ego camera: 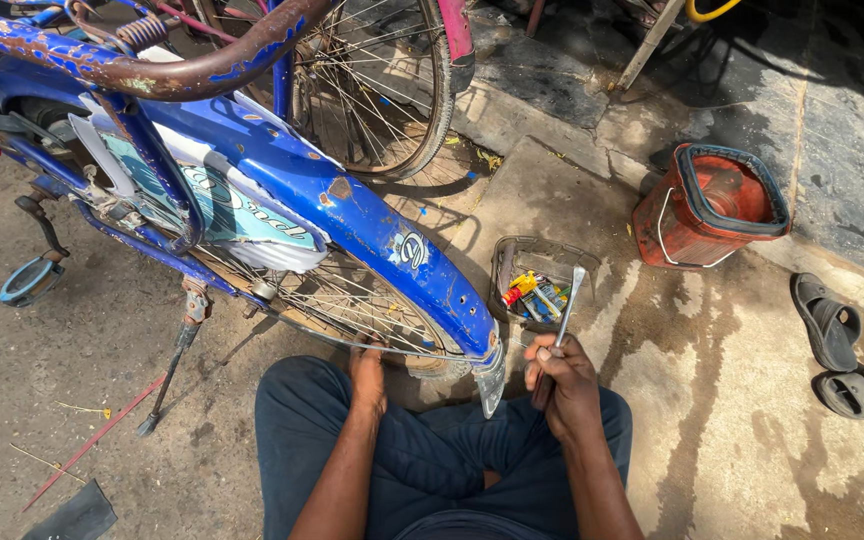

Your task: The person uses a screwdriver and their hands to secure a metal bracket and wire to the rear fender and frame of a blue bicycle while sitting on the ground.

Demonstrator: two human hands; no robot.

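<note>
A blue bicycle stands in front of me, its rear mudguard curving down toward my lap. My left hand rests on the bare rear wheel rim just under the mudguard. My right hand is closed around a flat metal tyre lever, its tip pointing up beside the mudguard's lower end. I sit cross-legged in dark blue trousers on the ground.
A small clear tray with several small coloured items lies just beyond my right hand. A red bucket stands to the right, dark sandals further right. The kickstand and a pedal are at left.
</note>
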